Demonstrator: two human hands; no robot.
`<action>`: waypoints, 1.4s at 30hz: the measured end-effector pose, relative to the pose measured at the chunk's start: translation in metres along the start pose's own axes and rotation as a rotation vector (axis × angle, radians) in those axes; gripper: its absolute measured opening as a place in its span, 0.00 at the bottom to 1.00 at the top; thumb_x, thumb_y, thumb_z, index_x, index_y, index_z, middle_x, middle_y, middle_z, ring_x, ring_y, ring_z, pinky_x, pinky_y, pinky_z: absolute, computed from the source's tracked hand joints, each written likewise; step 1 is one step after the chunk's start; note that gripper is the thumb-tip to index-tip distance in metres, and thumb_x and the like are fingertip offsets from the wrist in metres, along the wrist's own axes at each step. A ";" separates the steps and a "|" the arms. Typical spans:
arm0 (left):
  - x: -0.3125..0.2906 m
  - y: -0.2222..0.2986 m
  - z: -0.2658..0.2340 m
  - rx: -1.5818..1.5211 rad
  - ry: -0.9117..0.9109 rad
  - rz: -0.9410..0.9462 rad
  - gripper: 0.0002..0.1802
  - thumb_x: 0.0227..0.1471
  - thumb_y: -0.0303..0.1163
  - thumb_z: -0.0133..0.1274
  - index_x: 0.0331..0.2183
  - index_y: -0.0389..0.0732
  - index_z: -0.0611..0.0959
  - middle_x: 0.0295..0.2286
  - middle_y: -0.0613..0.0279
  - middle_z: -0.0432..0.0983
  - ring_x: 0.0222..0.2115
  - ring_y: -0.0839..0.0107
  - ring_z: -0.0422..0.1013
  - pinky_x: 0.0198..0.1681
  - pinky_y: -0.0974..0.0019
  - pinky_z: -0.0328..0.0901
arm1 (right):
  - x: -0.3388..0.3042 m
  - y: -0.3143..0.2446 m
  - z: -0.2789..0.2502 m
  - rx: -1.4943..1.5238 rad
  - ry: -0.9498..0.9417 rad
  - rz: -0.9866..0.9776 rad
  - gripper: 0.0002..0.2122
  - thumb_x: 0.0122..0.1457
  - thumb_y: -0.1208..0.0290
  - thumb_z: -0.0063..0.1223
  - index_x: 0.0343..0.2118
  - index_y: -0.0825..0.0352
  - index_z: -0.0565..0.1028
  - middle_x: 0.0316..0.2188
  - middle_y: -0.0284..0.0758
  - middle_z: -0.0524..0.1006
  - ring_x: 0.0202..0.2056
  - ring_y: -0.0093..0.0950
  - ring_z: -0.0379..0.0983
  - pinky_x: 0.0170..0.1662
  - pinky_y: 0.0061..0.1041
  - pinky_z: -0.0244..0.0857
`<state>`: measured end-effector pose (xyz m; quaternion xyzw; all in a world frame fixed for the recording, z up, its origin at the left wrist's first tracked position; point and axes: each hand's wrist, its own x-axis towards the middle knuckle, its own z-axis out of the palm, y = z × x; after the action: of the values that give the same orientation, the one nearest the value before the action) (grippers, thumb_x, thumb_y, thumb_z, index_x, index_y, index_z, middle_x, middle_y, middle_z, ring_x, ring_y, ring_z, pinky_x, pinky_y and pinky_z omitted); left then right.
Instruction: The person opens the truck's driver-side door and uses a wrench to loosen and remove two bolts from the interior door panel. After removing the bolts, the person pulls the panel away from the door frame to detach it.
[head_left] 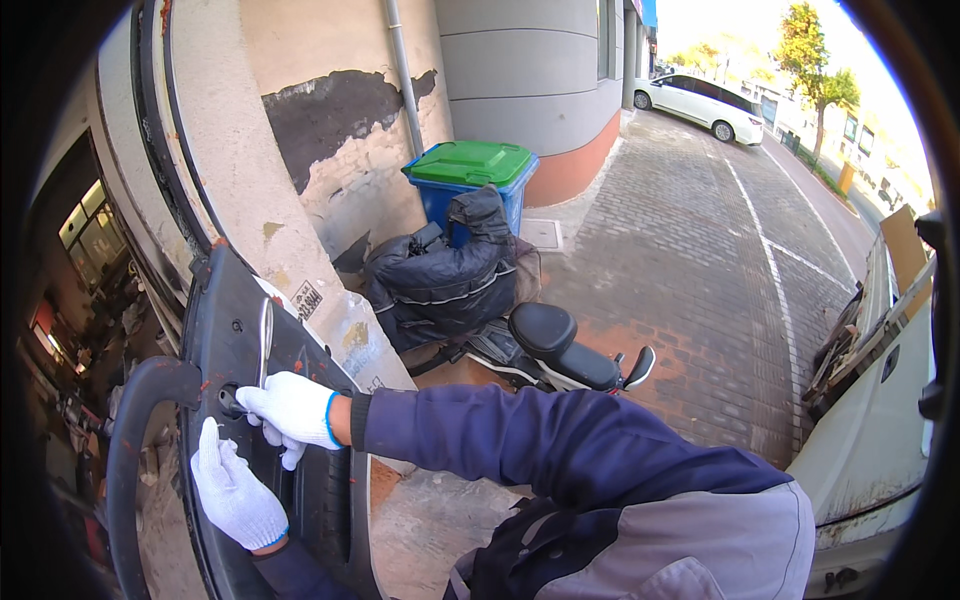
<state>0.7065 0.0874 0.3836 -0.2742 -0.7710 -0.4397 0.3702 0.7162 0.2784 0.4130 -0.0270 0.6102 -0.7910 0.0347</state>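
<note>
At left, the right hand (290, 411) grips a silver tool (265, 343) by a dark panel (225, 350). Nearer, the left hand (236, 492) has its fingers outstretched.

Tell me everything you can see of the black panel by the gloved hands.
The black panel looks like moulded plastic, with long ridges lower down and scattered reddish flecks. It is in front of the pale wall, its tilt hard to judge. A thick curved bar meets its left side. The right hand is at a dark fitting, apparently on its face; the left hand overlaps it in view, contact unclear.
</note>
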 end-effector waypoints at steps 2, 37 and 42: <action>0.000 -0.001 0.000 0.057 0.000 0.021 0.20 0.74 0.25 0.52 0.62 0.35 0.84 0.43 0.57 0.80 0.40 0.68 0.77 0.43 0.65 0.71 | -0.002 0.000 -0.004 -0.236 0.015 -0.060 0.20 0.78 0.58 0.47 0.42 0.76 0.78 0.27 0.48 0.82 0.24 0.48 0.84 0.30 0.41 0.81; 0.001 0.001 0.002 -0.003 0.020 -0.150 0.20 0.74 0.24 0.51 0.63 0.37 0.84 0.40 0.59 0.78 0.36 0.71 0.72 0.40 0.67 0.68 | -0.011 0.011 0.004 -1.150 0.250 -0.671 0.11 0.70 0.65 0.59 0.46 0.67 0.78 0.34 0.48 0.83 0.39 0.50 0.85 0.43 0.46 0.79; -0.001 -0.001 0.000 0.014 0.020 0.001 0.20 0.74 0.25 0.52 0.63 0.36 0.84 0.41 0.59 0.78 0.36 0.71 0.73 0.40 0.66 0.68 | -0.003 0.004 -0.002 -0.637 0.082 -0.292 0.19 0.76 0.56 0.52 0.43 0.73 0.77 0.27 0.52 0.83 0.31 0.52 0.85 0.38 0.45 0.80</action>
<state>0.7062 0.0867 0.3819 -0.2675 -0.7702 -0.4368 0.3800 0.7192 0.2795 0.4091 -0.0915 0.8169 -0.5580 -0.1133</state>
